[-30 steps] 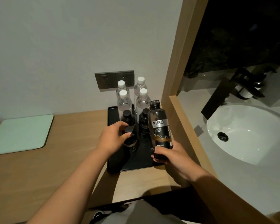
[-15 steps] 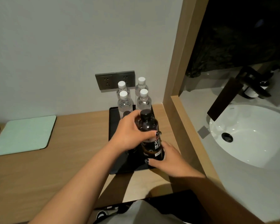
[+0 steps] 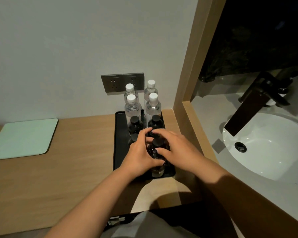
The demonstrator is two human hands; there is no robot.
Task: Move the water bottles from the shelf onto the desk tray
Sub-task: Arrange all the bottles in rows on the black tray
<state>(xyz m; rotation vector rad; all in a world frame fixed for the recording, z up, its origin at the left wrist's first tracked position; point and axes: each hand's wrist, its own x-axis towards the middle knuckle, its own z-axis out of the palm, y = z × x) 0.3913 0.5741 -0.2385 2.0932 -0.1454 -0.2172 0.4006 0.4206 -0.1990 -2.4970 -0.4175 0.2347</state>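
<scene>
A black tray (image 3: pixel 119 143) lies on the wooden desk (image 3: pixel 62 169) against the wall. Several clear water bottles with white caps (image 3: pixel 132 107) stand at its back. In front of them stand dark bottles with black caps (image 3: pixel 134 123). A further dark bottle (image 3: pixel 156 148) stands upright at the tray's front right. My left hand (image 3: pixel 139 155) wraps around its left side. My right hand (image 3: pixel 177 150) curls over its right side and shoulder, fingertips on the bottle. Its lower part shows below my hands.
A pale green pad (image 3: pixel 22 138) lies on the desk at the left. A double wall socket (image 3: pixel 122 82) sits behind the bottles. A wooden partition (image 3: pixel 187 93) borders the tray on the right, with a white basin (image 3: pixel 272 145) and black tap (image 3: pixel 255 102) beyond it.
The dark bottle, held up over the tray a second ago by my right hand, has come down onto the tray's front right. Both hands have closed in around it.
</scene>
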